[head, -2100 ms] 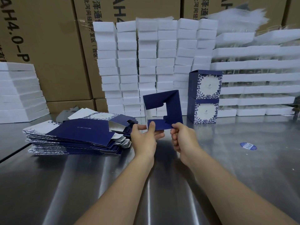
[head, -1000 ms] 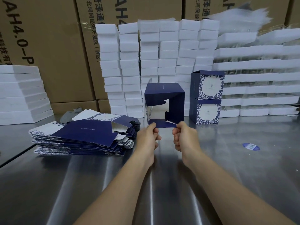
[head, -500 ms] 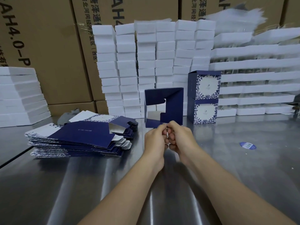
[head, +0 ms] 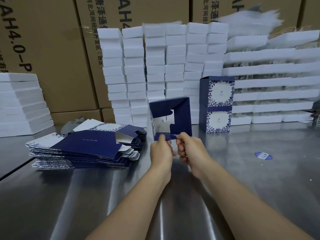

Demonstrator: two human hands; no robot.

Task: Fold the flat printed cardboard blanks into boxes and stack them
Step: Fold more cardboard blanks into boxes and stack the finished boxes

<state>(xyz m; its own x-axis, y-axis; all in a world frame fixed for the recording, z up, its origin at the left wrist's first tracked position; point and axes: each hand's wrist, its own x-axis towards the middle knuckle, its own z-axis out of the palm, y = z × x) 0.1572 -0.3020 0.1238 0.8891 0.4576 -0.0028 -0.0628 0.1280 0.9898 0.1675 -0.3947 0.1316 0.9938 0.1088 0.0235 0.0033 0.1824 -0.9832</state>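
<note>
One box (head: 181,116), half folded, is held up at centre, in front of both hands. Navy outer panels are seen at top and right; a silvery inside and a floral side panel are seen at left. The near end is open, with notched flaps partly turned in. A low navy flap at the near bottom edge is pinched by the left hand (head: 161,153), thumb on top and fingers curled under. The same flap's right end is pinched by the right hand (head: 190,151), with the rest of its fingers curled in. The hands are set just beside each other, nearly touching. Whether the box rests on the surface (head: 242,184) cannot be told.

Flat blanks (head: 83,149) are stacked left of the hands, navy and floral, with the top one skewed and part raised. Two finished boxes (head: 216,104) are stacked one on the other, right of and behind the held box, against the white stacks.

Foam blocks (head: 155,66) are piled in columns behind the box. Wide white trays (head: 270,70) are stacked at right, and more white slabs (head: 20,101) at far left. Brown cartons (head: 57,49) with printed lettering are seen behind everything. A blue sticker (head: 263,155) lies on the surface at right, well apart from the hands.
</note>
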